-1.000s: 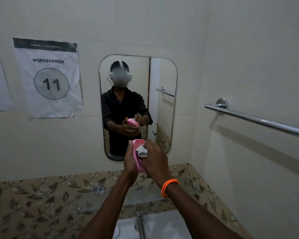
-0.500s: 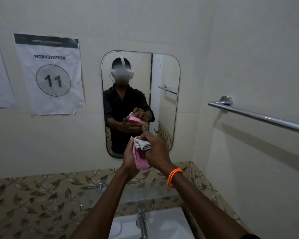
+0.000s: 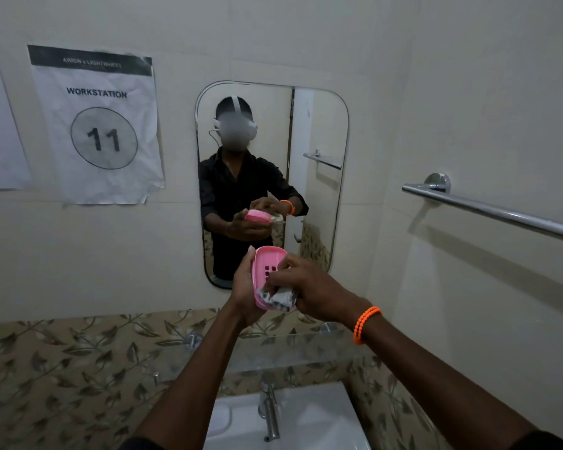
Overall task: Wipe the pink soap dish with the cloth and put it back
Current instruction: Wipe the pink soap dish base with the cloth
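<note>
The pink soap dish (image 3: 264, 262) is held up in front of the mirror, tilted so its slotted inside faces me. My left hand (image 3: 243, 292) grips it from the left and underneath. My right hand (image 3: 309, 289), with an orange bead bracelet on the wrist, holds a crumpled grey-white cloth (image 3: 279, 297) and presses it into the lower end of the dish. The upper part of the dish is uncovered.
A mirror (image 3: 316, 131) hangs on the wall ahead, with a glass shelf (image 3: 283, 350) below it. Under that are a white basin (image 3: 319, 414) and a chrome tap (image 3: 268, 407). A towel rail (image 3: 488, 211) runs along the right wall. A paper sign (image 3: 98, 125) hangs at left.
My right hand has slid the cloth from the top of the dish down to its lower end, uncovering the slots. The dish has tipped to face me more.
</note>
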